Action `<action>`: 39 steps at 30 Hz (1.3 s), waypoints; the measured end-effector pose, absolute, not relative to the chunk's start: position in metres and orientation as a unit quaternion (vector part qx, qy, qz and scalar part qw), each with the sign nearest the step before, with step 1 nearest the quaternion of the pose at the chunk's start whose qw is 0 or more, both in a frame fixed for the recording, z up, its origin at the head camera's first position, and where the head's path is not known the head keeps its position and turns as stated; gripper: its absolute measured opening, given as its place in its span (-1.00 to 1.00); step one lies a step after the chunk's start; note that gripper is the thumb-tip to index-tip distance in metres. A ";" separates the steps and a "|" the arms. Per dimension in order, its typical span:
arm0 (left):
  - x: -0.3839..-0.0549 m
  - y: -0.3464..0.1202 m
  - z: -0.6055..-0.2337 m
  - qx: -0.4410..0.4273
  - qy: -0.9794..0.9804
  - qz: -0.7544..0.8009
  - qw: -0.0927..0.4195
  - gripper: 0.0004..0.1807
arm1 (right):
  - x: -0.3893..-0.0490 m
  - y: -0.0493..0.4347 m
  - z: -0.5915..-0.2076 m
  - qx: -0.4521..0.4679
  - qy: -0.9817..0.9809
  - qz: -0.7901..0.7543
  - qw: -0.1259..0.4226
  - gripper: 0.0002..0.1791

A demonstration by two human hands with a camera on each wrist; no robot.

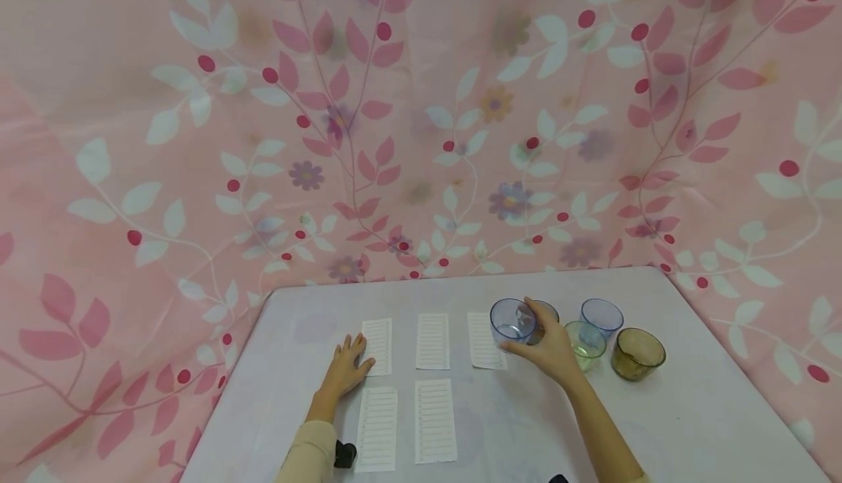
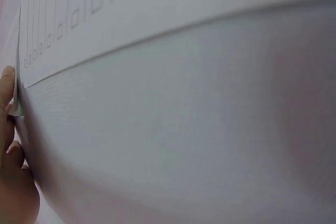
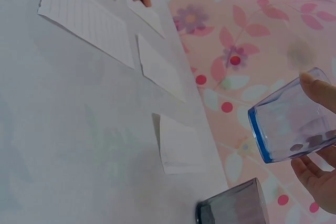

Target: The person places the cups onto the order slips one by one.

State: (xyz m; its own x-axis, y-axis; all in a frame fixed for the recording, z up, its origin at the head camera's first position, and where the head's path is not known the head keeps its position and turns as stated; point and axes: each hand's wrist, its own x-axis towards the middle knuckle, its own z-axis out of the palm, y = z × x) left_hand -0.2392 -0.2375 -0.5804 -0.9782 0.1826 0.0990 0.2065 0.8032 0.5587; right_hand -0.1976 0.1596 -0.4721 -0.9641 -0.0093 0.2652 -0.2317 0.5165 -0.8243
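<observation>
In the head view my right hand (image 1: pixel 552 348) grips a clear blue glass cup (image 1: pixel 510 313) between thumb and fingers, above the table near the third paper slip (image 1: pixel 485 344). The right wrist view shows that blue cup (image 3: pixel 289 114) lifted off the table, with the hand (image 3: pixel 320 182) around its side. Partly hidden behind the hand stands a dark-tinted cup (image 3: pixel 236 205). My left hand (image 1: pixel 345 370) lies with fairly straight fingers at the left edge of a paper slip (image 1: pixel 378 344). In the left wrist view its fingertip (image 2: pixel 7 77) touches paper.
On the right of the table (image 1: pixel 526 424) stand a green cup (image 1: pixel 585 355), another blue cup (image 1: pixel 601 315) and an amber cup (image 1: pixel 634 366). Two more lined slips lie nearer, one on the left (image 1: pixel 377 432) and one beside it (image 1: pixel 435 424). Behind hangs a floral cloth (image 1: pixel 421 139).
</observation>
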 end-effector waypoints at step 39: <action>-0.239 -0.240 -0.587 -0.107 -0.947 -0.300 0.032 -0.38 | -0.226 0.113 -0.473 0.121 -0.823 0.547 0.092 -0.02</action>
